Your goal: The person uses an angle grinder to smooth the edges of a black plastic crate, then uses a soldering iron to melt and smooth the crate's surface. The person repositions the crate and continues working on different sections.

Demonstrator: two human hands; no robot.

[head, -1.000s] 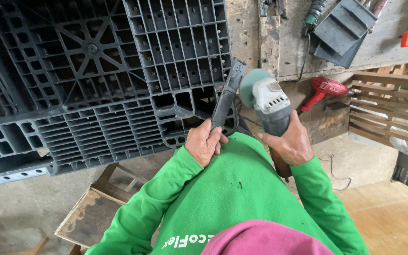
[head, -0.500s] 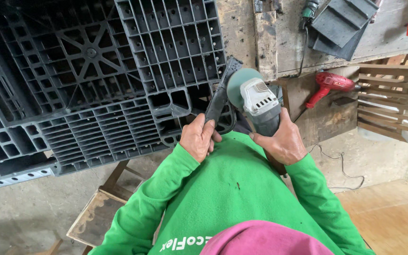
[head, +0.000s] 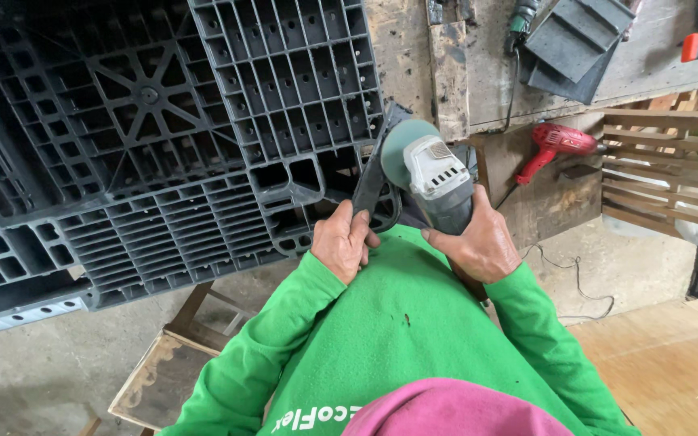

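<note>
The right hand (head: 478, 242) was wrapped around the dark body of an angle grinder (head: 434, 182), fingers closed on it just below its grey-white head, with the greenish disc (head: 397, 145) turned toward the left. The left hand (head: 342, 242) was clamped on the lower end of a narrow black plastic strip (head: 373, 173), which stood tilted upward and met the edge of the disc near its top. The two hands sat near each other but apart, both held close in front of a green sweater (head: 397, 339). Behind the strip, large black plastic pallets (head: 163, 137) with a grid of ribs and holes leaned across the left half of the view. A worn wooden workbench (head: 454, 73) filled the upper right, and a red power drill (head: 559, 145) lay against it beside a slatted wooden crate (head: 672, 178). A thin cord (head: 575, 282) trailed over the concrete floor (head: 42, 379) on the right, and a wooden frame (head: 163, 379) lay on the floor at lower left.
</note>
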